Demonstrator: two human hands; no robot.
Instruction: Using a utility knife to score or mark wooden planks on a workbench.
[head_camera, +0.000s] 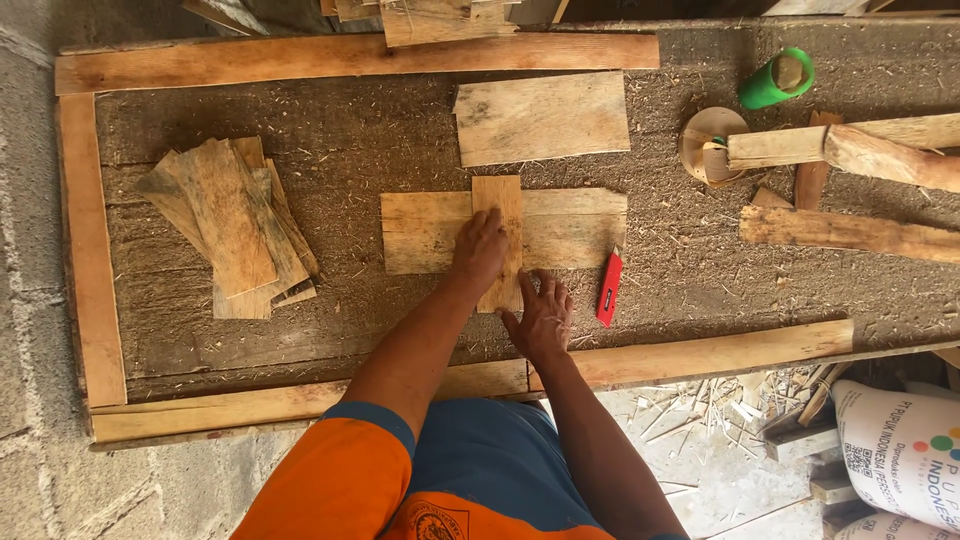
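Single head view, looking steeply down on workbench (400, 140) from above, close, arm's reach.

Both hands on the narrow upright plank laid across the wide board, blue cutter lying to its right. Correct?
Not quite: the cutter is red, not blue, as the head view shows. The rest holds: left hand and right hand rest on the narrow upright plank, which lies across the wide board.

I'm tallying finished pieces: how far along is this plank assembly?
Done: two planks lie side by side on the bench. In hand: left hand presses a short crosspiece over them; right hand steadies its near end. Left: a stack of slats and one loose board lie unused.
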